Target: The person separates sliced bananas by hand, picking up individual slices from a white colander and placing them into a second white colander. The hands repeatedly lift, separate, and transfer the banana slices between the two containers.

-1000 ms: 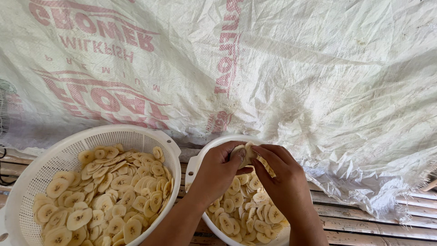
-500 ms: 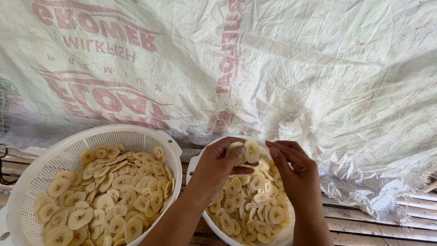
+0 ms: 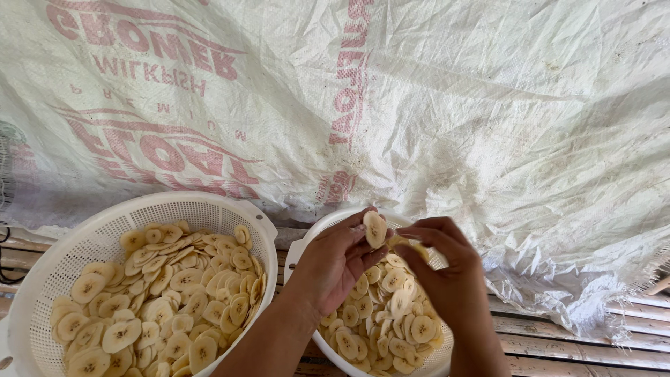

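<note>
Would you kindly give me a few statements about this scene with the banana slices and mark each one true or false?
1. The left hand holds up a single banana slice at its fingertips. True.
2. The right hand rests in the left basket. False: it is over the right basket, close to the left hand.
3. Both white baskets hold banana slices. True.
4. The baskets stand on a tiled floor. False: they sit on wooden slats.
5. A white woven sheet with red print lies beyond the baskets. True.
</note>
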